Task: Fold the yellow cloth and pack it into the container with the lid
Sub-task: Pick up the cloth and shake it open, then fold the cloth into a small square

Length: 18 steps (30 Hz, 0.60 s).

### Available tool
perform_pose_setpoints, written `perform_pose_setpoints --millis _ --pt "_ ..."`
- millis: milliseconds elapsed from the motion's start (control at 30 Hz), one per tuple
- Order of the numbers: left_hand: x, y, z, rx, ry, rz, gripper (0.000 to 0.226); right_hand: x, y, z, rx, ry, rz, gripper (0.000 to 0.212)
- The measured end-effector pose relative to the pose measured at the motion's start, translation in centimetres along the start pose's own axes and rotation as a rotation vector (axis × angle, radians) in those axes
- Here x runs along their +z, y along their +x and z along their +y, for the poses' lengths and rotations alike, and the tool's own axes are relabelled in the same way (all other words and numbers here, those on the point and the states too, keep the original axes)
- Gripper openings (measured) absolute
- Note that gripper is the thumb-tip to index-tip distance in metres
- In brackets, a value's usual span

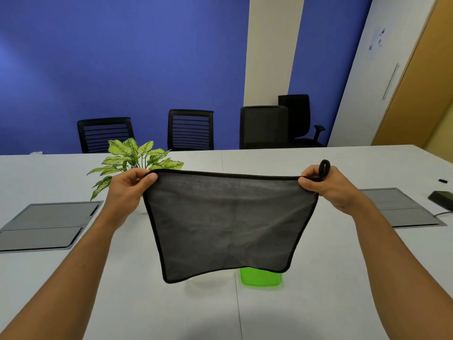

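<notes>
I hold a cloth (228, 222) spread in the air above the white table (331, 278). The side facing me is dark grey with a black hem; no yellow shows. My left hand (130, 187) pinches its top left corner. My right hand (326, 185) pinches the top right corner, where a black hanging loop (324, 168) sticks up. The cloth hangs flat and unfolded. Below its bottom edge a green lid (261, 278) peeks out, and to its left a clear container (203, 285) is faintly visible on the table, mostly hidden by the cloth.
A potted plant (132, 158) stands behind my left hand. Grey desk panels lie at left (46, 224) and right (399, 207). A black device with a cable (441, 200) sits at the far right. Several black chairs (190, 130) line the table's far side.
</notes>
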State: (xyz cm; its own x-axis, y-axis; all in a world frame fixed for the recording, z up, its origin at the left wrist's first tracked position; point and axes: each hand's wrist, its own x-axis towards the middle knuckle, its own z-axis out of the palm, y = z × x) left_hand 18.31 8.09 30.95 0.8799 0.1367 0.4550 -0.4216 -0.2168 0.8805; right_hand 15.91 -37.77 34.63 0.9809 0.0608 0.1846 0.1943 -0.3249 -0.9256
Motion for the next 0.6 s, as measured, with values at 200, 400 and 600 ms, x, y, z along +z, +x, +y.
perform_pose_setpoints --millis 200,400,600 --pt "4.3 0.0 0.3 -0.124 0.409 0.313 0.020 6.7 2.1 0.6 0.136 -0.211 0.508 0.024" --pt "11.3 -2.5 4.7 0.004 0.282 0.135 0.011 13.7 2.5 -2.5 0.074 -0.124 0.433 0.012" --pt "14.4 -3.3 7.8 0.211 0.360 -0.039 0.015 16.6 2.3 -5.4 -0.004 0.058 0.169 0.020"
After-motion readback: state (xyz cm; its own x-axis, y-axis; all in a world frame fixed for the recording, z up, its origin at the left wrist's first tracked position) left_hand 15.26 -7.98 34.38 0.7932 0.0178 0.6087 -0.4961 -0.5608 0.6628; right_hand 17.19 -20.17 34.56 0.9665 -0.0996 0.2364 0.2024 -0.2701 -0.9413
